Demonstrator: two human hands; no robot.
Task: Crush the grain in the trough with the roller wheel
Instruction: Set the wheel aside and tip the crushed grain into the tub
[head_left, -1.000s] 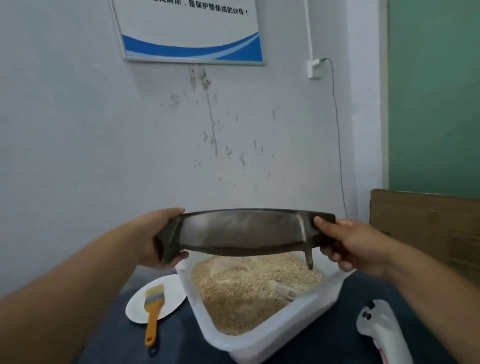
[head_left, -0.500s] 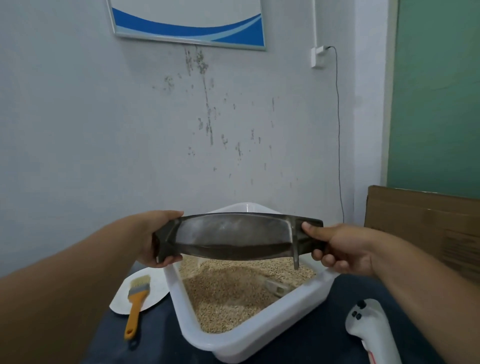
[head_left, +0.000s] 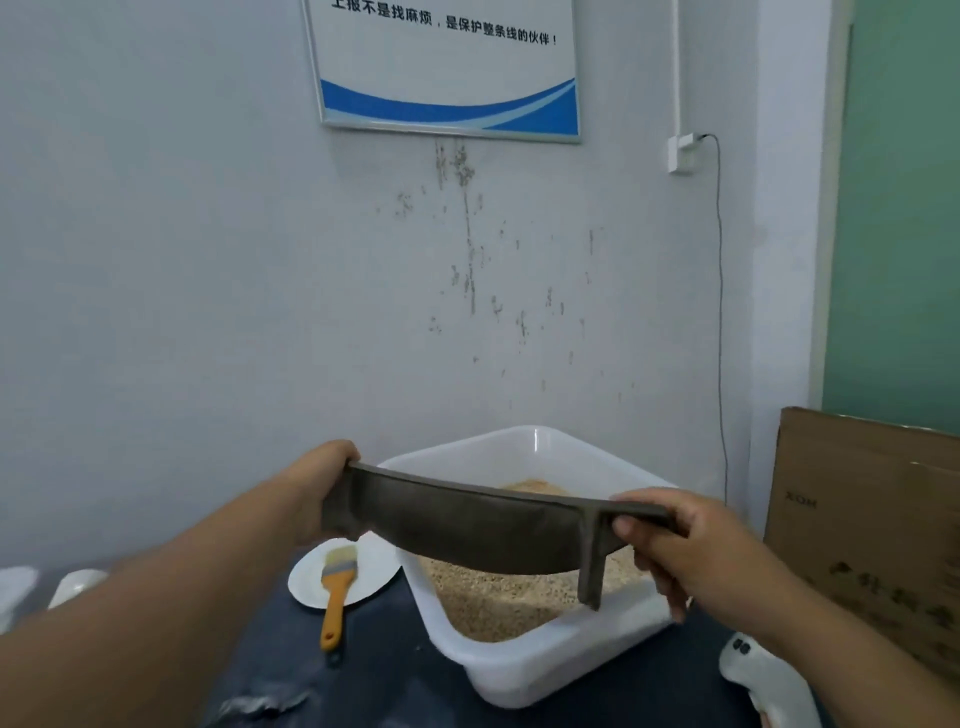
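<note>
Holding: both hands carry a dark metal trough (head_left: 467, 525) in the air above a white plastic tub (head_left: 524, 670), seen from the head camera.
Trough: long and boat-shaped, its curved outer side facing the camera, tilted so that the left end sits higher than the right; a flat foot (head_left: 592, 566) hangs down near the right end, in front of the tub's near wall.
Left hand (head_left: 317, 493): wrapped over the trough's left end, fingers curled round the far edge, clamped on the metal.
Right hand (head_left: 680, 545): gripping the right end, thumb on the near face just beside the foot, the other fingers curled underneath.
Grain (head_left: 498, 597): pale tan, lying loose in the tub below the trough; whether any sits inside the trough cannot be told, since its hollow faces away.
Tub: angled corner-on to the camera, standing on a dark blue tabletop (head_left: 395, 675).
Paper plate (head_left: 363, 577): white, on the tabletop just left of the tub.
Brush (head_left: 335, 592): yellow handle, bristles resting on the plate, handle running off its near edge onto the tabletop.
White device (head_left: 769, 675): at the lower right, with dark buttons, partly cut off by the frame edge.
Cardboard box (head_left: 862, 519): brown, at the right, behind the right forearm.
Wall: pale, scuffed with dark marks; a framed sign (head_left: 447, 67) with a blue band hangs at the top.
Socket (head_left: 681, 151): white, on the wall, with a thin cable dropping from it.
</note>
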